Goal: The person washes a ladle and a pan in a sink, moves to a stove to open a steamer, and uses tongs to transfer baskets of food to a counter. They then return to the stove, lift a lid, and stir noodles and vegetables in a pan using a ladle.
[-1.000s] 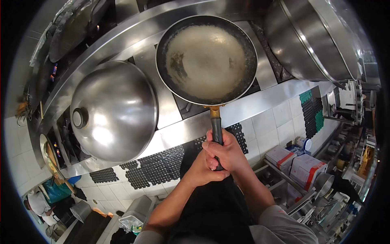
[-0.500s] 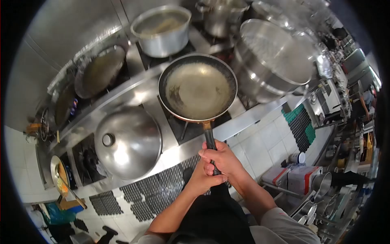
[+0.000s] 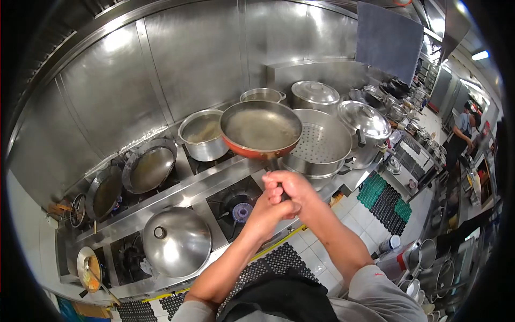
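A frying pan [image 3: 261, 129] with a dark inside and a red outside is held up over the stove, its handle toward me. Both hands close around that handle. My left hand [image 3: 271, 212] wraps its lower part, and my right hand [image 3: 292, 188] grips just above, against the left. The pan's inside looks pale and cloudy; what coats it I cannot make out. Below it, a gas burner [image 3: 241, 212] shows a blue flame. Behind the pan stand a pot of liquid [image 3: 203, 134] and a steamer with a perforated base [image 3: 320, 140].
A domed lid [image 3: 177, 241] sits on the front burners at left. Two woks [image 3: 150, 166] rest along the back. A small pan of food [image 3: 91, 271] is at far left. Lidded pots [image 3: 365, 119] stand to the right. Another person [image 3: 464, 131] is at far right.
The frying pan has been raised off the stove and tipped slightly, baring the lit burner. Both hands have moved up with it. My view has lifted toward the back wall.
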Demonstrator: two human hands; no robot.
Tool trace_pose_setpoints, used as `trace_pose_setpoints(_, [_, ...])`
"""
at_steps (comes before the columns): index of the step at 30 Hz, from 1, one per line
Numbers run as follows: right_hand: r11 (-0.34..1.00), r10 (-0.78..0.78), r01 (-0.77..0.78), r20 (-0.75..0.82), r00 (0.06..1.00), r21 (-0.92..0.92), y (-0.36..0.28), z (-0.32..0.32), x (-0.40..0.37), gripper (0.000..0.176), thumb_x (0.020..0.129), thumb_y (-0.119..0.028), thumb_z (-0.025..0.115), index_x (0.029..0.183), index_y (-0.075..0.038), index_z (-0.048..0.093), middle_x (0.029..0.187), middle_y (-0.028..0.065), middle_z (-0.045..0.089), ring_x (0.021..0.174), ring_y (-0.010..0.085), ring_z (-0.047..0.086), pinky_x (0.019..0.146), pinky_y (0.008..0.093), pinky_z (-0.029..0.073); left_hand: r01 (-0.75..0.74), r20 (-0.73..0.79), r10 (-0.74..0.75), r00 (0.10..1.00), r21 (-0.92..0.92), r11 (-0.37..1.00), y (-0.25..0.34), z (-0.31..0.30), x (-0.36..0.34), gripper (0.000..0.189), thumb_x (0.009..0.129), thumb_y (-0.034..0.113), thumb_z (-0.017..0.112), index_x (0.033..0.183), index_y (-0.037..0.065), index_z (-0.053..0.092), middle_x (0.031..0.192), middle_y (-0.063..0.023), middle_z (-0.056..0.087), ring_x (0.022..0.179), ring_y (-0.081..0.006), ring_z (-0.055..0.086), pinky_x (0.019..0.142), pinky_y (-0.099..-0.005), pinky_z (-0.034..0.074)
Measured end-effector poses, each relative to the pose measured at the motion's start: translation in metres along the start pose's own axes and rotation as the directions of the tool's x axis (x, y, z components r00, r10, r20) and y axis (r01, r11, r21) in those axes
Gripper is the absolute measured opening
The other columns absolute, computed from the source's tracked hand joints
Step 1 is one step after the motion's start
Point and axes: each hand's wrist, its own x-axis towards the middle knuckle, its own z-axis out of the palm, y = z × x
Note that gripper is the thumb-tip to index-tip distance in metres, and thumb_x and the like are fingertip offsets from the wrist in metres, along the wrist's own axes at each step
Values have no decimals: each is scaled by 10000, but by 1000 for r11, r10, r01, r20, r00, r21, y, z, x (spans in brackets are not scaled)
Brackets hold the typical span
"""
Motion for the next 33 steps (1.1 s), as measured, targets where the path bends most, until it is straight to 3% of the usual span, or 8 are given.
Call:
trace_pose_setpoints(4, [1000, 20, -19, -40, 999, 23, -44, -30, -5, 316, 920, -202, 655, 675, -169, 457, 553, -49, 430, 462, 78, 404, 426, 240, 355, 9, 39, -7, 999, -38, 999, 1, 33, 35, 409, 762, 65, 752, 1093, 51, 512, 951, -33, 611, 840, -142, 635, 741, -309, 533])
trace_pose_setpoints(10, [1000, -17, 18, -241, 970, 3, -80, -98, -11, 288, 902, -160, 667, 696, -146, 467, 577, -32, 443, 463, 89, 394, 415, 237, 350, 132, 179, -114, 977, -95, 987, -48, 58, 105, 371, 799, 160, 760, 1102, 117, 551, 995, 22, 644, 908, -99, 622, 798, -301, 516])
trace_pose_setpoints(20, [1000, 26, -21, -459, 888, 18, -97, -212, -9, 251, 886, -126, 671, 720, -116, 482, 617, -11, 469, 466, 97, 399, 403, 248, 356, 247, 243, -183, 953, -268, 931, -141, 97, 182, 397, 824, 130, 759, 1144, 162, 527, 1012, 45, 632, 949, -84, 614, 785, -292, 519])
trace_pose_setpoints(33, [981, -65, -46, -535, 842, -191, -117, -245, -19, 158, 885, -87, 649, 797, -66, 519, 712, 20, 521, 530, 90, 448, 427, 265, 377, 241, 326, -124, 937, -350, 905, -178, 122, 214, 398, 851, 147, 744, 1177, 144, 516, 1066, 29, 618, 973, -86, 625, 812, -304, 551])
